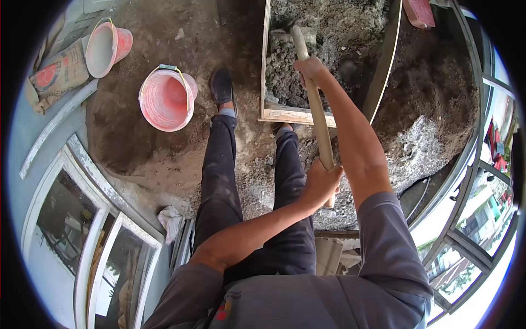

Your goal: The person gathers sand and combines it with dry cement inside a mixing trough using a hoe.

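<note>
A hoe (316,112) with a long pale wooden handle slants across the near edge of a wooden trough (298,115). Its blade lies in the grey, crumbly mix (350,27) inside, partly covered, so its full shape is hidden. My right hand (312,70) is closed around the handle's upper part, above the trough. Lower down, near the handle's end, my left hand (321,183) wraps around it in front of my legs.
A pink bucket (167,101) stands left of my foot; another bucket (108,49) leans by a printed paper sack (59,75). Dark soil (433,71) is heaped right of the trough, near a red block (419,12). Framed windows (68,219) line the left side.
</note>
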Demonstrator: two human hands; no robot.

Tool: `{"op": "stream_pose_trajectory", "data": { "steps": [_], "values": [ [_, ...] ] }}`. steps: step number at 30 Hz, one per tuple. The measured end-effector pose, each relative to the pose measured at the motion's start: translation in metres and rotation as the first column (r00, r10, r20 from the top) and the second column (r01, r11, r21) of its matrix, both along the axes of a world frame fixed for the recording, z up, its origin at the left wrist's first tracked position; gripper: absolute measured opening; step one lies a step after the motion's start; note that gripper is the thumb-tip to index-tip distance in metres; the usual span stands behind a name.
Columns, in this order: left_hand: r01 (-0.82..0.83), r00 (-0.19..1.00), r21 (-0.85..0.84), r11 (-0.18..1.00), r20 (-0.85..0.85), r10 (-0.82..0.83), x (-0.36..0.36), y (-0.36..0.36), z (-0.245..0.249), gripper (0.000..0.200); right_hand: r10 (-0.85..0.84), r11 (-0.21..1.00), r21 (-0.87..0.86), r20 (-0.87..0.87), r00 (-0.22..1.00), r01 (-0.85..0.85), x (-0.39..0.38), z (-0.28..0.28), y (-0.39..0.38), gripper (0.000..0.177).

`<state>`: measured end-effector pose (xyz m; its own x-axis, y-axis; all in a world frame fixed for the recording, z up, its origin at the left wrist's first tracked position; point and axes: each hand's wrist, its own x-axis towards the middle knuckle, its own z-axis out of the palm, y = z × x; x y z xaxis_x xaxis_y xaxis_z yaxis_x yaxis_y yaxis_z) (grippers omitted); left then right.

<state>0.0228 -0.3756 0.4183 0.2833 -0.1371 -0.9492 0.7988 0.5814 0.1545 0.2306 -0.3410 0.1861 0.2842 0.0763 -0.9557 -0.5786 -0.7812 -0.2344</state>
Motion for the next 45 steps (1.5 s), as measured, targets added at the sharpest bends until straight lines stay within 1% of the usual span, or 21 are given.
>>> {"op": "stream_pose_trajectory", "data": {
  "steps": [4, 6, 8, 10, 13, 14, 15, 18, 20, 22, 24, 27, 29, 33, 34, 36, 37, 38, 40, 42, 45],
  "values": [
    [0.068, 0.998, 0.004, 0.998, 0.001, -0.068, -0.018, -0.032, 0.018, 0.028, -0.096, 0.995, 0.007, -0.03, 0.995, 0.097, -0.023, 0.013, -0.041, 0.03],
    [0.219, 0.974, 0.017, 0.976, 0.065, -0.219, -0.047, -0.055, 0.028, 0.032, -0.224, 0.973, 0.036, -0.07, 0.972, 0.227, -0.031, 0.047, -0.067, 0.026],
    [0.383, 0.919, -0.031, 0.923, 0.111, -0.378, -0.051, -0.05, 0.065, 0.031, -0.331, 0.941, 0.064, -0.035, 0.943, 0.333, -0.043, 0.091, -0.094, 0.022],
    [0.421, 0.902, -0.116, 0.9, 0.159, -0.401, -0.082, -0.058, 0.083, 0.033, -0.414, 0.909, 0.076, 0.043, 0.909, 0.41, -0.057, 0.138, -0.107, 0.019],
    [0.378, 0.822, 0.203, 0.903, 0.375, -0.428, -0.136, -0.087, 0.07, 0.035, -0.44, 0.898, 0.129, 0.227, 0.869, 0.421, -0.051, 0.186, -0.114, 0.016],
    [0.421, 0.835, 0.095, 0.902, 0.347, -0.426, -0.118, -0.071, 0.066, 0.037, -0.455, 0.889, 0.178, 0.257, 0.852, 0.421, -0.039, 0.188, -0.119, 0.018],
    [0.432, 0.815, 0.104, 0.896, 0.381, -0.437, -0.107, -0.064, 0.048, 0.038, -0.488, 0.873, 0.202, 0.319, 0.812, 0.445, -0.021, 0.194, -0.112, 0.016],
    [0.408, 0.827, 0.05, 0.912, 0.401, -0.393, -0.035, -0.033, 0.004, 0.037, -0.537, 0.841, 0.327, 0.407, 0.739, 0.431, 0.047, 0.172, -0.101, 0.018],
    [0.369, 0.774, 0.227, 0.901, 0.462, -0.433, -0.005, -0.035, -0.035, 0.034, -0.45, 0.892, 0.277, 0.493, 0.744, 0.356, 0.086, 0.134, -0.097, 0.019],
    [0.316, 0.812, 0.204, 0.927, 0.447, -0.375, 0.02, -0.034, -0.062, 0.032, -0.406, 0.913, 0.248, 0.498, 0.766, 0.323, 0.1, 0.076, -0.103, 0.023],
    [0.288, 0.849, 0.155, 0.945, 0.416, -0.327, 0.02, -0.042, -0.072, 0.031, -0.225, 0.971, 0.024, 0.411, 0.883, 0.236, 0.099, 0.017, -0.119, 0.022],
    [0.305, 0.893, 0.057, 0.951, 0.329, -0.306, -0.002, -0.067, -0.073, 0.029, -0.294, 0.95, -0.026, 0.251, 0.922, 0.31, 0.062, 0.005, -0.144, 0.024],
    [0.342, 0.887, 0.097, 0.935, 0.295, -0.356, -0.018, -0.081, -0.062, 0.03, -0.38, 0.919, -0.038, 0.181, 0.907, 0.393, 0.04, -0.002, -0.169, 0.025],
    [0.473, 0.843, 0.171, 0.864, 0.196, -0.5, -0.026, -0.078, -0.021, 0.034, -0.52, 0.848, -0.039, 0.128, 0.844, 0.529, 0.008, 0.01, -0.182, 0.036],
    [0.481, 0.82, 0.236, 0.844, 0.22, -0.529, -0.044, -0.077, -0.019, 0.036, -0.522, 0.841, -0.091, 0.122, 0.844, 0.533, -0.003, 0.016, -0.179, 0.03],
    [0.546, 0.778, 0.263, 0.796, 0.194, -0.597, -0.069, -0.052, 0.002, 0.038, -0.562, 0.82, -0.045, 0.135, 0.816, 0.571, -0.03, 0.046, -0.162, 0.022],
    [0.546, 0.813, 0.113, 0.83, 0.167, -0.557, -0.079, -0.037, 0.017, 0.037, -0.448, 0.891, -0.02, 0.114, 0.887, 0.453, -0.044, 0.049, -0.165, 0.021],
    [0.506, 0.822, 0.113, 0.855, 0.236, -0.518, -0.098, -0.03, 0.03, 0.036, -0.51, 0.857, 0.007, 0.156, 0.846, 0.516, -0.057, 0.088, -0.145, 0.023],
    [0.386, 0.779, 0.269, 0.882, 0.417, -0.468, -0.154, -0.043, 0.037, 0.036, -0.509, 0.861, 0.174, 0.261, 0.82, 0.479, -0.078, 0.136, -0.134, 0.018],
    [0.321, 0.757, 0.325, 0.89, 0.477, -0.447, -0.152, -0.051, 0.035, 0.039, -0.507, 0.862, 0.223, 0.344, 0.79, 0.456, -0.065, 0.176, -0.121, 0.018],
    [0.422, 0.802, 0.127, 0.898, 0.409, -0.435, -0.094, -0.065, -0.011, 0.035, -0.356, 0.935, 0.197, 0.523, 0.774, 0.296, 0.002, 0.175, -0.118, 0.034]
  ]
}}
